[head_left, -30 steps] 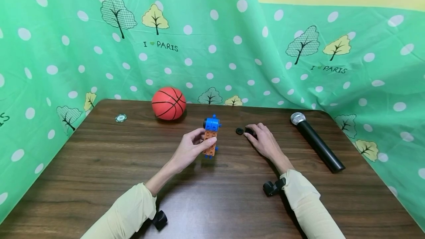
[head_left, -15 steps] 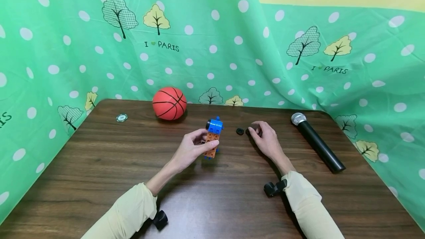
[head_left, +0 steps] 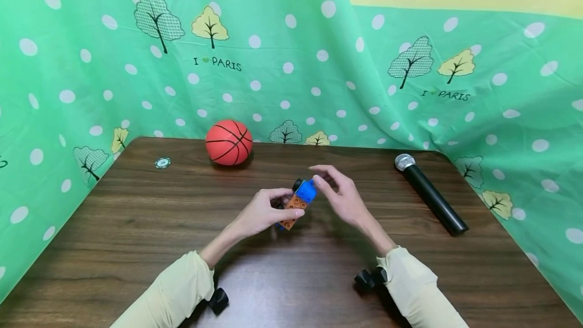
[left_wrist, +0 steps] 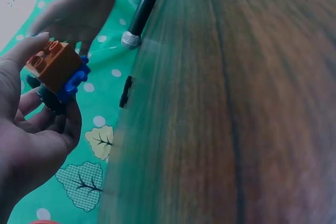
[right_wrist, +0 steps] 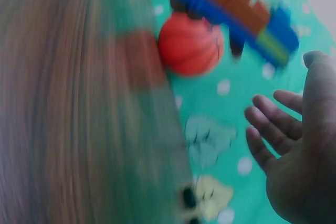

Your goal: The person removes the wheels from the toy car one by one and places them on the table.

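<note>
My left hand point(head_left: 261, 215) grips a toy block car point(head_left: 298, 205), its thumb lying across the orange studded bricks. The car has a blue base, a blue block at one end and a black wheel point(head_left: 297, 185) on its far side. Close to that blue end is my right hand point(head_left: 341, 197), its fingertips overlapping it in the head view. In the right wrist view the right hand point(right_wrist: 310, 135) has loosely extended fingers and nothing in them. Loose black wheels point(right_wrist: 189, 198) lie on the table, hidden behind the right hand in the head view.
A red toy basketball point(head_left: 228, 142) stands at the back of the wooden table point(head_left: 136, 247). To the right lies a black microphone point(head_left: 430, 194) with a silver head. A poker chip point(head_left: 162, 163) lies at the back left. A green patterned cloth point(head_left: 273, 39) hangs behind.
My right hand has left the loose wheels and moved left to the car. My left hand has tilted the car to the right and brought it slightly nearer to me.
</note>
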Motion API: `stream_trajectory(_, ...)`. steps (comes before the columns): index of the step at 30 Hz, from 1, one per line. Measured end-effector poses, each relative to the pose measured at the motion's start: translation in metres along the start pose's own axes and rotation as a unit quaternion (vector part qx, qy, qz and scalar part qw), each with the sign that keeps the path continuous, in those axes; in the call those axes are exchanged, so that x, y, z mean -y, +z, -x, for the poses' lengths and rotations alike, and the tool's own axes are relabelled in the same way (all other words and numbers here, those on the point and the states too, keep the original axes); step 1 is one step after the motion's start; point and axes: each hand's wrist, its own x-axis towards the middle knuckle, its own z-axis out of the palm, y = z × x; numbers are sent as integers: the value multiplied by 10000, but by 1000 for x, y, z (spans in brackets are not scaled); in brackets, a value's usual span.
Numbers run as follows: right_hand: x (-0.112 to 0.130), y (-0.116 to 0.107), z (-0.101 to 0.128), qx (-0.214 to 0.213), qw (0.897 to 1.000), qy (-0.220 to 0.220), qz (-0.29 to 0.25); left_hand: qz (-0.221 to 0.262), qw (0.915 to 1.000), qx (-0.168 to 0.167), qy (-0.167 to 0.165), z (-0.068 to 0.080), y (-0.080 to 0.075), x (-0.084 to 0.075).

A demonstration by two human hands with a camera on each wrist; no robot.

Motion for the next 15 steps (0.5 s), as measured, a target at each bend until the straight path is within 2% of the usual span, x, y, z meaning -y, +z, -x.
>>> stream_trajectory(3, 12, 7, 0, 366, 9992, -57, -114, -139, 9999, 5, 48, 1, 1, 0)
stream_trajectory(7, 19, 9, 4, 391, 9987, 35, -312, -58, 9996, -277, 98, 1, 0, 0)
stream_trajectory(11, 20, 6, 8, 266, 9956, 328, -833, 373, 9956, -860, -4, 1, -1, 1)
stream_trajectory(15, 19, 4, 15, 426, 9905, 531, -1191, 1165, 9826, -1441, -112, -2, -1, 1)
